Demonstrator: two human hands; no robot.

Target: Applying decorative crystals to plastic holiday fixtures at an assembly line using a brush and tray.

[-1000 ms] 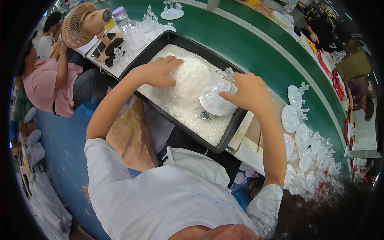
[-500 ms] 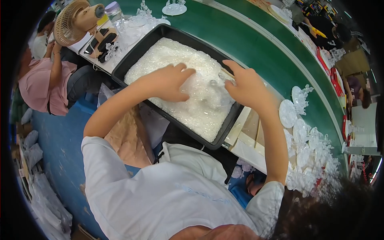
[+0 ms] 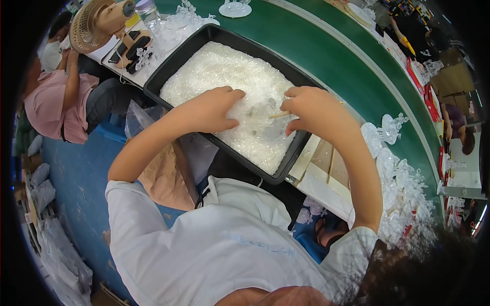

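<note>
A black tray [image 3: 153, 84] holds a heap of white, glittering granules [image 3: 219, 66]. My left hand [image 3: 214, 108] hangs over the left part of the heap, thumb and fingers apart, with nothing seen between them. At the right side my right hand [image 3: 312, 109] has its fingers around a thin wooden stick [image 3: 279, 115], which points left over the granules. Between the hands lies a clear plastic piece [image 3: 264, 109], partly sunk in the granules, so its full shape is hidden.
Clear plastic pieces [image 3: 403, 199] are piled at the right, beside a green conveyor belt [image 3: 291, 38]. Another stick [image 3: 331, 166] lies on the table right of the tray. A beige fan [image 3: 94, 28] and a lidded jar [image 3: 147, 13] stand far left, near a seated person in pink [image 3: 61, 107].
My right hand has shifted slightly right, and the stick in it now points left. The clear piece shows more in the granules. My left hand has barely moved.
</note>
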